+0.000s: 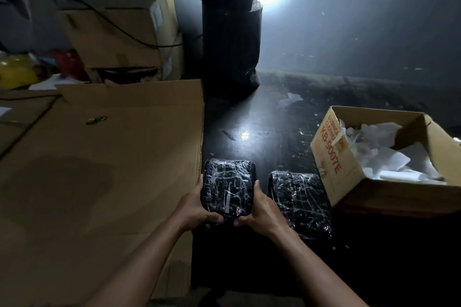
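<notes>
A black packet wrapped in shiny clear film [228, 185] is held between both hands over the dark floor. My left hand [199, 207] grips its left edge and near corner, fingers curled underneath. My right hand [259, 209] grips the right edge and near corner the same way. A second, similar wrapped black packet [299, 199] lies flat on the floor just to the right, beside the open box.
A large flattened cardboard sheet [99, 157] covers the floor at left. An open carton [384, 194] holding crumpled white paper stands at right. A tall black wrapped cylinder [230, 40] with a lamp on top stands ahead. Stacked cardboard boxes [122, 32] sit at back left.
</notes>
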`<action>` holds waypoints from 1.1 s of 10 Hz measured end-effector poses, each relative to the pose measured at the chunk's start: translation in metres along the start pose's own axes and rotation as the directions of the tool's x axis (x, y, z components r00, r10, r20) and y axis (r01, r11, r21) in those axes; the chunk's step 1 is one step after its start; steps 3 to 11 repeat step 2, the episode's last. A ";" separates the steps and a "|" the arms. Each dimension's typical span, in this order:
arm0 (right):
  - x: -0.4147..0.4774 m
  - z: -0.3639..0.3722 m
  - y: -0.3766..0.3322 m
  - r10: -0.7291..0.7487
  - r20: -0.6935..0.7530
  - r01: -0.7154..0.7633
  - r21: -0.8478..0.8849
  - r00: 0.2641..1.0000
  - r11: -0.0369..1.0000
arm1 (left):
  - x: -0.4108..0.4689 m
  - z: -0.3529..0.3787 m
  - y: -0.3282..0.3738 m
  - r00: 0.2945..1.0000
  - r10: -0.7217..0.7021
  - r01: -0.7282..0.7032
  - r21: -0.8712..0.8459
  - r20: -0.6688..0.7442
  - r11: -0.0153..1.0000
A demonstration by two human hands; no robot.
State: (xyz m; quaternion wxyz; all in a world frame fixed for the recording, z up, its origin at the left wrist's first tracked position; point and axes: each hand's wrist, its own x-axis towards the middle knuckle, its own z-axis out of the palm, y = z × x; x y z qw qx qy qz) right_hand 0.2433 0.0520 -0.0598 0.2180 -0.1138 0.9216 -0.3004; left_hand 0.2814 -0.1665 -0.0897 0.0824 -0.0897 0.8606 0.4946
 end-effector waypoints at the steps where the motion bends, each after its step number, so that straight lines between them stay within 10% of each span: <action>1: -0.015 -0.008 -0.003 -0.052 -0.054 0.050 -0.034 0.997 0.998 | -0.009 -0.004 0.001 0.997 -0.080 0.080 0.000 0.003 0.997; 11: -0.031 -0.024 -0.002 -0.174 -0.157 0.168 -0.049 0.972 0.984 | -0.036 0.001 -0.008 0.983 -0.096 0.097 -0.002 -0.154 0.995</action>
